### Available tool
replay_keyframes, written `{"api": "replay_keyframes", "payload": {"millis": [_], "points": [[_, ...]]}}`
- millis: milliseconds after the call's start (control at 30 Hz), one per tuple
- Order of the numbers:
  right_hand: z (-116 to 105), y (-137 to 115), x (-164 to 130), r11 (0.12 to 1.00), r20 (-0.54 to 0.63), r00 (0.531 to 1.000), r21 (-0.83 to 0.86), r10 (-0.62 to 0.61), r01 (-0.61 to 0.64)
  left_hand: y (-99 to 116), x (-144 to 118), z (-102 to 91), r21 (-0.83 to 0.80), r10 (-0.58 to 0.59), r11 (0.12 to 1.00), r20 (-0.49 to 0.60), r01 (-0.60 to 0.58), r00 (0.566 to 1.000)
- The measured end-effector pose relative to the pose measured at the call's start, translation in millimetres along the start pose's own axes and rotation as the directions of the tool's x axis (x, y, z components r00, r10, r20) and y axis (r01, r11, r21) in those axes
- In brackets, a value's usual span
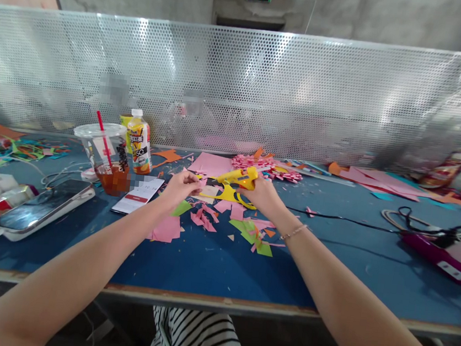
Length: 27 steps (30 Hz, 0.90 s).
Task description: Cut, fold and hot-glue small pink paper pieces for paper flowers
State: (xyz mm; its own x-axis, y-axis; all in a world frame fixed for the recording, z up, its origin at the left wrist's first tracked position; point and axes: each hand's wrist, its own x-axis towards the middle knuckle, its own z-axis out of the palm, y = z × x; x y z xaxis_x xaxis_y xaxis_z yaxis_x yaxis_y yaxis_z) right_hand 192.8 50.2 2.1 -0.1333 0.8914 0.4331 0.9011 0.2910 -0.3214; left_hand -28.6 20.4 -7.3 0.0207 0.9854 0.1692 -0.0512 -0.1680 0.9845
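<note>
My right hand [267,195] is wrapped round a yellow glue gun [236,176], its nozzle pointing left toward my other hand. The fingers of my left hand [182,187] are pinched together just left of the nozzle; what they hold, if anything, is too small to make out. Under the glue gun lie yellow-handled scissors [228,193], partly covered. Pink paper scraps [204,217] and green paper scraps [250,235] are strewn on the blue tabletop below both hands. A pink paper sheet [211,165] lies behind the glue gun, beside a heap of pink paper strips [283,170].
To the left stand a plastic cup [108,153] with a red straw and a drink bottle [139,143], near a phone [138,195] and another phone [45,207]. A black cable [345,220] runs right toward a purple case [441,255]. A perforated metal screen [240,91] edges the back.
</note>
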Motion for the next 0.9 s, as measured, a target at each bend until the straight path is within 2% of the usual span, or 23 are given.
{"api": "replay_keyframes", "payload": {"millis": [133,400,533,700,900], "points": [[4.8,4.8,0.0,0.999,-0.012,1.000,0.023,-0.022,0.022,-0.9,0.8,-1.0,0.003,0.006,1.000,-0.004,-0.006,1.000],[-1.7,2.7,-0.2,0.982,0.035,0.997,0.171,0.071,-0.076,-6.8,4.1,-4.1,-0.007,0.022,1.000,-0.027,-0.022,0.999],[-3.1,3.0,1.4,0.976,0.087,0.988,0.171,0.124,-0.138,-4.4,2.6,-3.7,-0.001,0.010,1.000,-0.023,-0.010,1.000],[-0.2,5.5,3.1,0.941,0.105,0.980,0.278,0.168,-0.191,-0.8,0.2,-2.0,0.016,-0.002,1.000,-0.018,0.002,1.000],[2.0,7.6,3.6,0.935,0.120,0.972,0.274,0.200,-0.226,-2.3,1.9,-2.1,-0.004,-0.007,1.000,-0.014,0.006,1.000]]}}
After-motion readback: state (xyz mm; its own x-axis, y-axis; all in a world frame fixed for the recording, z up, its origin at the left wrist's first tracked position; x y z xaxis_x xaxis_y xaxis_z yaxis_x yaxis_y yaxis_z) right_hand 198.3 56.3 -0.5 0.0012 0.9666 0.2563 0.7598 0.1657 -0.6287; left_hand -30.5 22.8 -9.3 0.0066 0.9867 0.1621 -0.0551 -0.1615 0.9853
